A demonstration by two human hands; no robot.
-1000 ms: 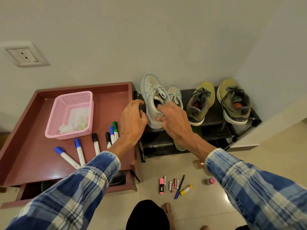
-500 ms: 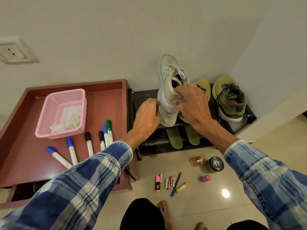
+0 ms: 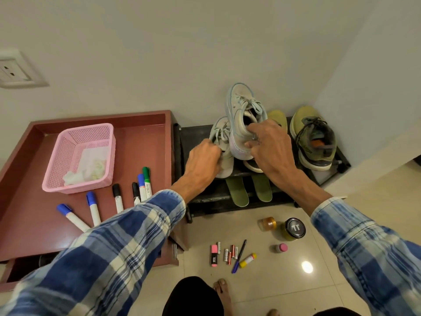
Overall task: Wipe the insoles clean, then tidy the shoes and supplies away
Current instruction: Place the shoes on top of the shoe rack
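My right hand (image 3: 271, 149) grips a pale grey sneaker (image 3: 241, 119) by its opening and holds it raised, toe up, above the black shoe rack (image 3: 196, 137). My left hand (image 3: 202, 160) grips the second pale sneaker (image 3: 219, 135), which rests on the rack's top shelf. Two olive-green sneakers stand to the right: one (image 3: 315, 137) in full view, the other (image 3: 276, 118) mostly hidden behind my right hand. Two green insoles (image 3: 238, 192) lie side by side on the lower shelf. A pink basket (image 3: 68, 156) holding white wipes sits on the red-brown cabinet top (image 3: 27, 213).
Several markers (image 3: 117, 198) lie on the cabinet top in front of the basket. On the tiled floor are two jars (image 3: 293, 229), a small pink-capped bottle (image 3: 281, 248), batteries, a pen and a highlighter (image 3: 214, 255). A drawer below the cabinet stands open. Walls close in behind and to the right.
My left hand has left the raised sneaker and taken hold of the second pale sneaker on the shelf. My right hand keeps the first sneaker lifted.
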